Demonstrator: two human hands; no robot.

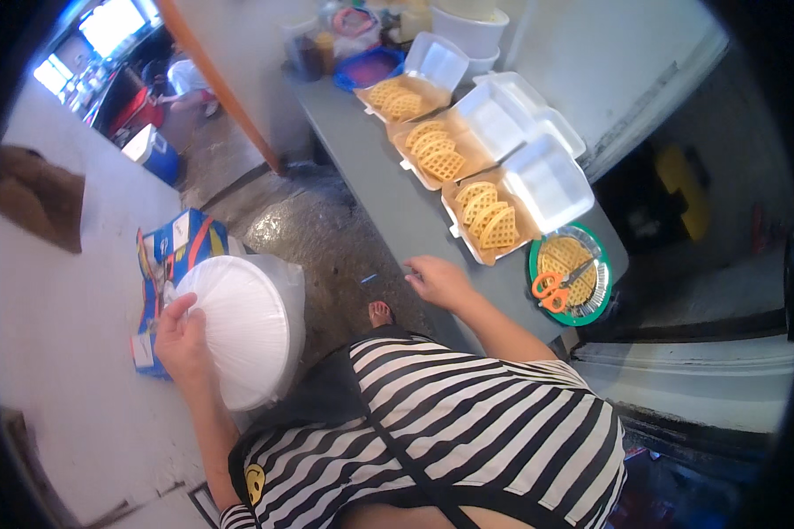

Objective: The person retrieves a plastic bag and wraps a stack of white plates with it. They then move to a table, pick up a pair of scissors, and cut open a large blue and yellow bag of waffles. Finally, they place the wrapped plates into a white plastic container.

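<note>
My left hand [184, 340] is over the near side of a round white tub [248, 330] wrapped in thin plastic. Its thumb and index finger are close together by the gathered plastic; whether they pinch it is unclear. My right hand [440, 283] hovers at the edge of the grey table [364, 175], fingers loosely bent, with nothing visible in it. Three open foam clamshell boxes [548, 185] stand in a row, lined with brown paper and holding waffle wedges [486, 215]. Nearest me, a green-rimmed plate [573, 321] with foil holds a cut waffle [562, 254], with orange-handled scissors [550, 291] lying on it.
A colourful blue box [188, 248] stands behind the tub. At the table's far end are a blue bowl [368, 68], jars [304, 56] and white tubs [470, 30]. A person [188, 79] crouches beyond the doorway, near a blue cooler [151, 155]. The floor [317, 231] looks wet.
</note>
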